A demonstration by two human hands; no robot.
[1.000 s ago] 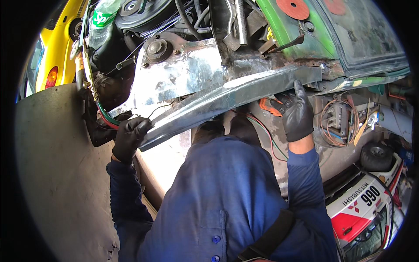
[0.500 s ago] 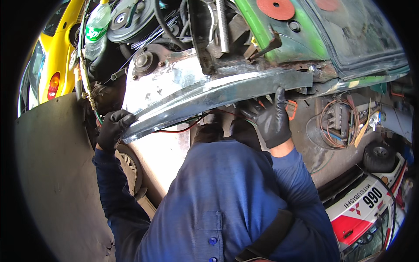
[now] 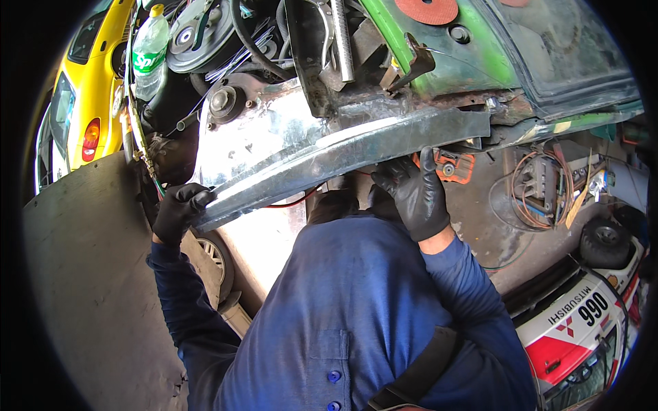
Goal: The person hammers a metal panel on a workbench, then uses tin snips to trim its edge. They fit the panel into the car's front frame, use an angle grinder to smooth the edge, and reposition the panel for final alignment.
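A long, slightly curved sheet-metal strip (image 3: pixel 356 152) lies along the side of a stripped car body, slanting down to the left. At its left end, my left hand (image 3: pixel 179 214) in a black glove is closed around the strip, fingers curled and thumb on top. Below the strip's right half, my right hand (image 3: pixel 417 198), also gloved, is open with the thumb raised by the lower edge. The other fingers stretch left; their tips are dark against the shadow under the strip, so contact is unclear. Behind the strip is a bare metal inner panel (image 3: pixel 264 127).
Green bodywork (image 3: pixel 439 68) carries a red abrasive disc (image 3: pixel 426 8). A plastic bottle (image 3: pixel 147 58) stands by the engine parts. An orange tool (image 3: pixel 456 168) and a coiled cable (image 3: pixel 528 195) lie on the floor. At left rises a grey panel (image 3: pixel 82 274); a yellow car (image 3: pixel 96 89) stands beyond.
My right hand has drawn slightly down and left, its thumb lower against the strip, uncovering more of the orange tool. My left hand keeps its hold, and the strip stays nearly in place.
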